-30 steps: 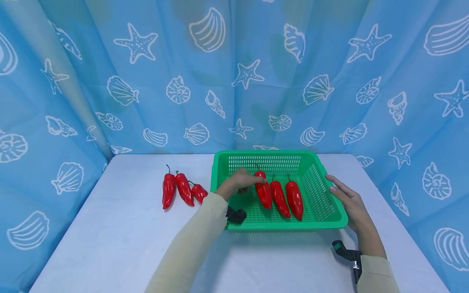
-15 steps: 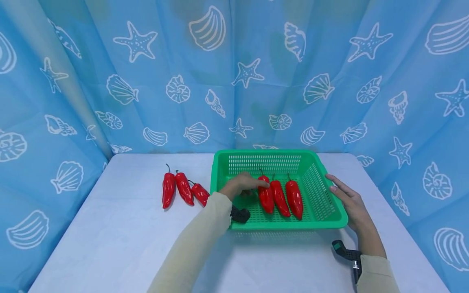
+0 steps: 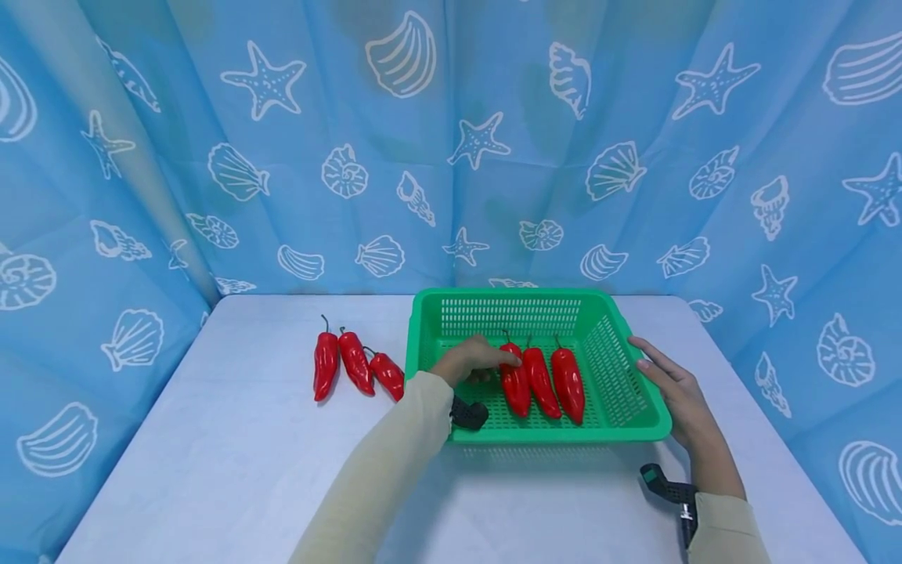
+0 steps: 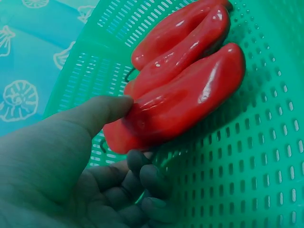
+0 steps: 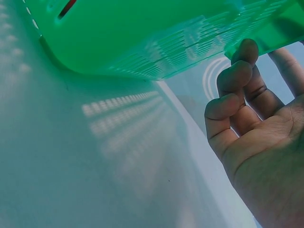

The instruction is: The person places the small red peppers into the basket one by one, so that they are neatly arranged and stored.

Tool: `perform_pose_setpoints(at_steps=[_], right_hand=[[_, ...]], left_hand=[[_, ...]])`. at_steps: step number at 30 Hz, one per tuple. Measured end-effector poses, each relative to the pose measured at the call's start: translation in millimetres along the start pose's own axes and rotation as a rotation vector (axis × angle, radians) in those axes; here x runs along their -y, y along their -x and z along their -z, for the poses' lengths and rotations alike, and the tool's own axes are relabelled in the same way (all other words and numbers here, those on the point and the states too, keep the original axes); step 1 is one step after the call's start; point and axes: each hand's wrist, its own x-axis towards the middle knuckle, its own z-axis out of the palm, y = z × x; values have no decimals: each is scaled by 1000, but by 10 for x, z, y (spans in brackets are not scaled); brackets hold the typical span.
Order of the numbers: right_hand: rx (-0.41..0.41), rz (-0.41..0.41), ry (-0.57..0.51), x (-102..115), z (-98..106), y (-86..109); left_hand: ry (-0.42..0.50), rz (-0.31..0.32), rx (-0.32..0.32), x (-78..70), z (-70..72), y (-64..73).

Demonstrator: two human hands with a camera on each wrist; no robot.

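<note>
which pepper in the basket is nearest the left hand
The leftmost pepper in the basket: the left hand has its thumb on it; the middle pepper and rightmost pepper lie beyond it.

The head view is bright, even and sharp, with a soft shadow on the table in front of the basket and faint darker patches on the curtain behind it. Peppers inside the basket carry white glints. The left wrist view is dimmer and green-tinted; the right one shows rows of light flecks beside the basket.
</note>
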Motion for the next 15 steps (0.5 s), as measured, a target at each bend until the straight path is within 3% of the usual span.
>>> perform_pose_setpoints(at_steps=[10,15], right_hand=[[-6,1,9,9,-23,-1],[-5,-4,9,21,-16,5]], left_hand=[[-44,-14,-19,-12,-47,61],[-25,-20,-25,-42,-92,78]])
